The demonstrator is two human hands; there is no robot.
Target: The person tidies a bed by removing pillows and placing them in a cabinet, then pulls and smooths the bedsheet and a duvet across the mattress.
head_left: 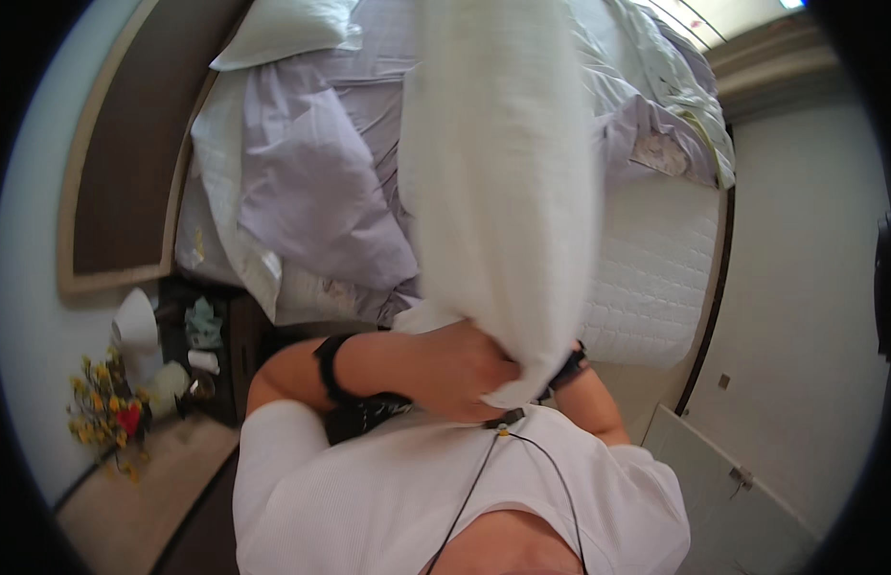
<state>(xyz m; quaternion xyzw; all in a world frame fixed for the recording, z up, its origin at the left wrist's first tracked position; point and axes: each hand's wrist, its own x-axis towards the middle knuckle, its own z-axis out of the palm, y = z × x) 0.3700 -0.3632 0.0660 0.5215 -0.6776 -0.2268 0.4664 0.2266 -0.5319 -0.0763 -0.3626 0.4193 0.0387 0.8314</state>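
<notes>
I see the white cloth point(503, 192) raised over the bed point(647, 278), its lower end at the bed's near side, where the left hand point(465, 369) has curled fingers pinching it. The right hand point(577, 356) is mostly behind the cloth; I can't tell what its fingers do. I judge a loose pinch could let the cloth slip, or a wide swing could drag the lilac bedding point(311, 182) across the bed. I can read no brand, label or writing.

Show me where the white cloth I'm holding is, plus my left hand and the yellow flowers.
White cloth point(508, 182): head view, middle of its broad surface.
Left hand point(462, 369): head view, back of the hand.
Yellow flowers point(102, 401): head view, middle of the bunch.
</notes>
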